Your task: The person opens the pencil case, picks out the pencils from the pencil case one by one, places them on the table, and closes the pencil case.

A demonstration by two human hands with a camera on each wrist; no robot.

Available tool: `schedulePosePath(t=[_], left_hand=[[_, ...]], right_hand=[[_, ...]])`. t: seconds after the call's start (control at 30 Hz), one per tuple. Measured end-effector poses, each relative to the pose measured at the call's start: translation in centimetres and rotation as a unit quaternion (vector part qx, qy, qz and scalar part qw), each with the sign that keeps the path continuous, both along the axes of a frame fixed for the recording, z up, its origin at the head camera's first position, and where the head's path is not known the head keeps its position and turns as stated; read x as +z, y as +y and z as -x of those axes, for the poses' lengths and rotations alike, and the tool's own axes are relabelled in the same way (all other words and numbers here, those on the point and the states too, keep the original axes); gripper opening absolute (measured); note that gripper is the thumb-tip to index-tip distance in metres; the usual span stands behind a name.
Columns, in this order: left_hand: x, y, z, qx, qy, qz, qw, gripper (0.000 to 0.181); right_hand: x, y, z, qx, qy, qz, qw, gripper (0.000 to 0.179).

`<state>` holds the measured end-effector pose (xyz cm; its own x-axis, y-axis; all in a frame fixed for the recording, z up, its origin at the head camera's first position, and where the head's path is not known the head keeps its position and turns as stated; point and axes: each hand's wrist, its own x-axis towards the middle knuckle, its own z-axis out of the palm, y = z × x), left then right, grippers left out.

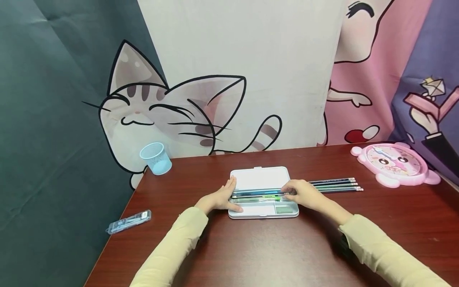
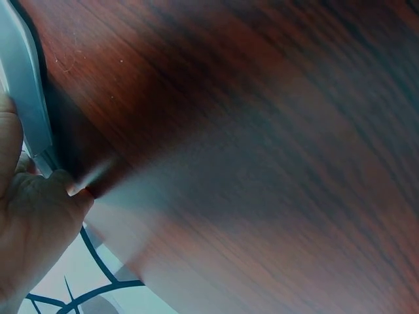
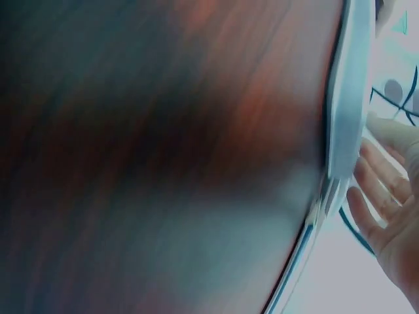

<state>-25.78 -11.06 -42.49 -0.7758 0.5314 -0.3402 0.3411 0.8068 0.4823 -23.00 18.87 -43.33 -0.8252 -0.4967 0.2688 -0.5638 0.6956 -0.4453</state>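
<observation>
At the far left edge of the table (image 1: 251,255) a pale blue mesh cup (image 1: 156,158) lies tipped on its side, and nearer you a clear plastic case (image 1: 129,221) sits by the same edge, well apart from your work.

Your left hand (image 1: 221,198) rests against the left end of the open white pencil case (image 1: 263,177). The fingers lie fairly straight along its edge with the thumb on the near side, so it is steadying rather than clenching. The left wrist view shows only the palm beside the case's rim (image 2: 29,98).

The case lies flat in the middle of the table, lid open towards the far side. A few pens and pencils (image 1: 258,194) lie lengthwise in its tray, with a small green block (image 1: 285,208) in the near right compartment. I'd judge the case light and stiff, with a smooth shell that could skid on the polished wood, so hold it by the ends.

Your right hand (image 1: 303,192) is at the right end of the tray, fingertips curled onto the pens there and apparently pinching them. The right wrist view is blurred and shows only loosely spread fingers (image 3: 380,176) beside the rim, so I cannot tell for certain. The pens look thin, rigid and inclined to roll, so take them mid-shaft.

Just right of that hand, four loose pencils (image 1: 337,185) lie side by side. A pink toy clock (image 1: 394,163) sits at the far right.
</observation>
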Motion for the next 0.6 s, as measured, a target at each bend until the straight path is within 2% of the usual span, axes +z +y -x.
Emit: schedulePosePath(t=[0.13, 0.2, 0.27, 0.37, 0.47, 0.53, 0.6], left_hand=[[0.0, 0.0, 0.0, -0.001, -0.002, 0.001, 1.0000, 0.110], [0.0, 0.1, 0.0, -0.002, 0.001, 0.001, 1.0000, 0.110], [0.0, 0.1, 0.0, -0.003, 0.004, 0.001, 1.0000, 0.110], [0.0, 0.2, -0.1, -0.006, 0.005, -0.003, 1.0000, 0.110], [0.0, 0.2, -0.1, -0.006, 0.003, -0.007, 1.0000, 0.110], [0.0, 0.1, -0.1, -0.006, 0.005, -0.007, 1.0000, 0.111], [0.1, 0.1, -0.1, -0.004, 0.005, -0.005, 1.0000, 0.111]], right_hand=[[-0.1, -0.9, 0.0, 0.008, 0.056, -0.067, 0.9962, 0.014], [-0.2, -1.0, 0.0, 0.012, 0.083, -0.084, 0.9929, 0.012], [-0.1, -1.0, 0.0, 0.013, 0.089, -0.088, 0.9920, 0.012], [0.1, -0.7, -0.1, 0.012, 0.067, -0.075, 0.9948, 0.011], [0.4, 0.1, -0.1, 0.017, 0.055, -0.041, 0.9975, 0.010], [0.5, 0.9, 0.0, 0.027, 0.076, -0.009, 0.9967, 0.012], [0.5, 1.8, 0.1, 0.038, 0.115, 0.024, 0.9924, 0.016]])
